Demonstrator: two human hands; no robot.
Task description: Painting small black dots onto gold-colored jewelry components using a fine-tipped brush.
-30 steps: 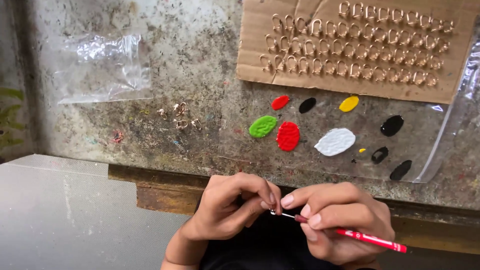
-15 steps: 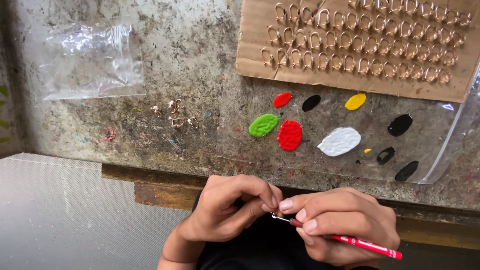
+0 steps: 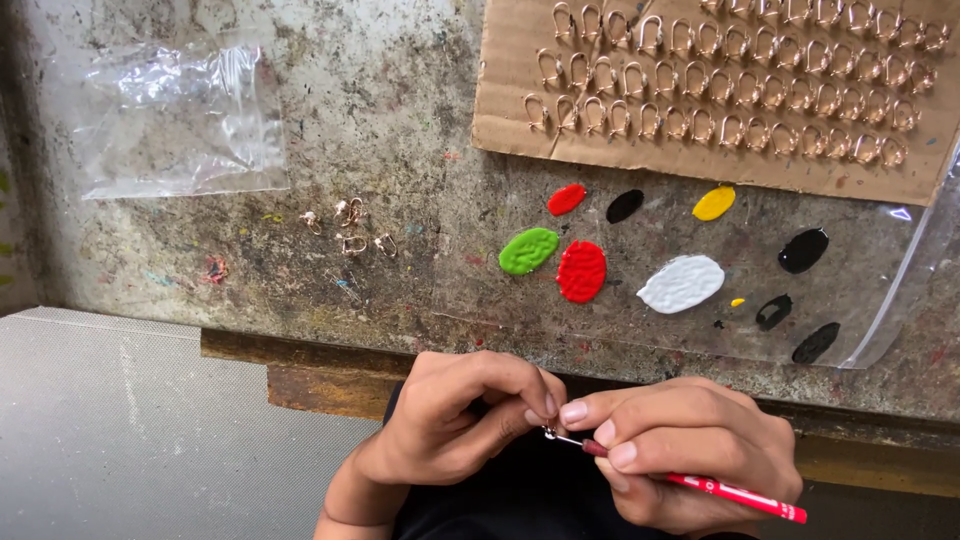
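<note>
Left hand point(image 3: 450, 420) pinches a tiny gold metal piece point(image 3: 549, 433) between thumb and fingertips, down at 6 o'clock below the tabletop point(image 3: 380, 130) edge, over the lap. Right hand point(image 3: 685, 450) grips a red-handled fine brush point(image 3: 730, 492) like a pen, tip touching the piece. Both sets of fingers clenched around what they hold, none released.

Progress, judging by layout: the cardboard sheet point(image 3: 520, 120) at 1 o'clock carries rows of gold hooks point(image 3: 720, 95), looks nearly full, so most pieces seem racked; can't tell which are painted, too small. A few loose gold pieces point(image 3: 350, 228) lie at 11 o'clock near the empty clear bag point(image 3: 175, 120), likely the ones left to do. One piece in hand, mid-paint it seems.

Clear plastic palette sheet point(image 3: 880, 290) sits at 12 to 2 o'clock with paint blobs: green blob point(image 3: 528, 250), big red blob point(image 3: 581, 271), small red blob point(image 3: 566, 199), white blob point(image 3: 681, 283), yellow blob point(image 3: 713, 203), several black blobs point(image 3: 803, 250). All wet-looking and barely thinned, plenty of paint remaining
</note>
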